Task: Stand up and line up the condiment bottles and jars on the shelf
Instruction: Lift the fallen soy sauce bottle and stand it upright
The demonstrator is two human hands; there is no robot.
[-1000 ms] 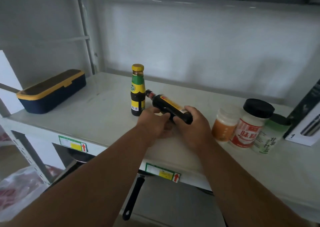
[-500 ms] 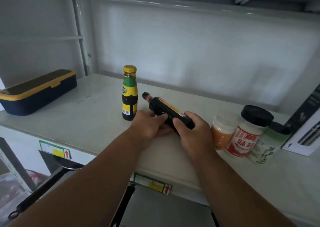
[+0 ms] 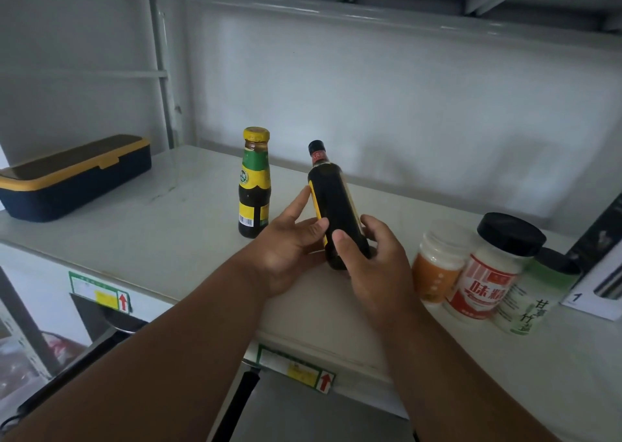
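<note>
A dark sauce bottle [image 3: 333, 206] with a black cap and yellow label edge is tilted nearly upright over the white shelf [image 3: 168, 226]. My right hand [image 3: 373, 266] grips its lower body, thumb across the front. My left hand [image 3: 289, 243] rests against its left side with fingers spread along the label. Just left of it a dark bottle with a green-yellow label and gold cap [image 3: 254, 182] stands upright. To the right stand three jars close together: an orange-filled jar [image 3: 437, 266], a white jar with a red label and black lid [image 3: 491, 273], and a green-labelled jar [image 3: 531, 303].
A navy box with a yellow rim [image 3: 74, 179] lies at the shelf's left end. A black-and-white carton marked 1 [image 3: 599, 273] leans at the far right. The upper shelf's beam [image 3: 370, 14] hangs overhead. A pan handle [image 3: 235, 404] shows on the shelf below.
The dark sauce bottle has been swung from lying on its side to nearly upright, neck now pointing up. Both hands stayed on it, and my left hand's fingers opened along its side.
</note>
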